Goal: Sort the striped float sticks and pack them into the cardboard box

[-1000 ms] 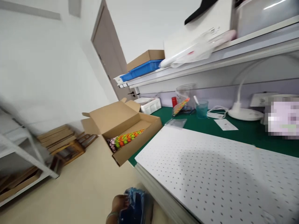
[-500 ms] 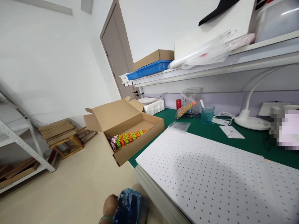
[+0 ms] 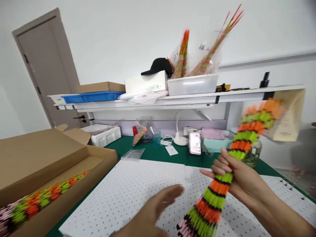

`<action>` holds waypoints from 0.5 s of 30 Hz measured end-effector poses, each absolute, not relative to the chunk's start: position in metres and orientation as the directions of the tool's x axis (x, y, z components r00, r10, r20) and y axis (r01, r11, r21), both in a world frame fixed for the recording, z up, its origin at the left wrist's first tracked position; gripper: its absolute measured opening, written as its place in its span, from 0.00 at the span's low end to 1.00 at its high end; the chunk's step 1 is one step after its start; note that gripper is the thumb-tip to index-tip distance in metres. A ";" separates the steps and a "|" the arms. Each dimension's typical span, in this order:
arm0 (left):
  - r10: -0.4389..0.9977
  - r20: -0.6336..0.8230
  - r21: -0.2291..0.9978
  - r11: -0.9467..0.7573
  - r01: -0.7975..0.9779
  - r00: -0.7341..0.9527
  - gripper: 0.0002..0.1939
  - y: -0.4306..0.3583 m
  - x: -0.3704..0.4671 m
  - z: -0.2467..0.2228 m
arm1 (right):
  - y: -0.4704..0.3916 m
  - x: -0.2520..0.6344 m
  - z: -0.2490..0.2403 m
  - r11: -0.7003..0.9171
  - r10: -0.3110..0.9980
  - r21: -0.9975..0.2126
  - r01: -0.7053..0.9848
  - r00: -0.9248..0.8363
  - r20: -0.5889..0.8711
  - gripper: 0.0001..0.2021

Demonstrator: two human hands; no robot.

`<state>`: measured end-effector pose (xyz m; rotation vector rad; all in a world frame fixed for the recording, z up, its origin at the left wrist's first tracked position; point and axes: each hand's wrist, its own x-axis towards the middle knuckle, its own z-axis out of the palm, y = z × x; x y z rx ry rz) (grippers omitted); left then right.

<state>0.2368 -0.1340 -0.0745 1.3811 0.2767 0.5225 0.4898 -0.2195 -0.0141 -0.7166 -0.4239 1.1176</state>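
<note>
Gripping hand: right hand (image 3: 232, 174) is wrapped around the middle of a striped stick bundle (image 3: 223, 187), fingers closed on it.
Free hand: left hand (image 3: 154, 210) is open and flat, holding nothing, just left of and below the grip, apart from the bundle.
Hidden or unclear: bundle's upper end is motion-blurred beyond the grip; its lower end is cut off by the picture's bottom edge; left wrist is also cut off.
Bundle axis: long axis runs diagonally, lower end down-left of the grip, upper end up-right, over the white pegboard (image 3: 128, 194).
Beside the grip: cardboard box (image 3: 49, 164) lies well to the left with more striped sticks (image 3: 44, 197) inside; a glass jar (image 3: 251, 154) stands just behind the fist.
Change: half a second ago neither the bundle nor the right hand was in view; the left hand held something blue low by the floor.
</note>
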 end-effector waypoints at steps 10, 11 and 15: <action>0.079 -0.184 0.806 0.583 0.104 0.980 0.12 -0.176 0.358 -0.094 | -0.184 0.506 -0.013 0.020 0.947 -0.904 -0.428 0.299 -0.120 0.20; 0.099 -0.187 0.803 0.589 0.094 0.977 0.12 -0.178 0.360 -0.094 | -0.181 0.511 -0.019 -0.003 0.950 -0.903 -0.431 0.281 -0.137 0.19; 0.213 -0.197 0.829 0.558 0.047 0.957 0.13 -0.182 0.368 -0.093 | -0.178 0.520 -0.040 -0.074 0.959 -0.895 -0.440 0.214 -0.184 0.15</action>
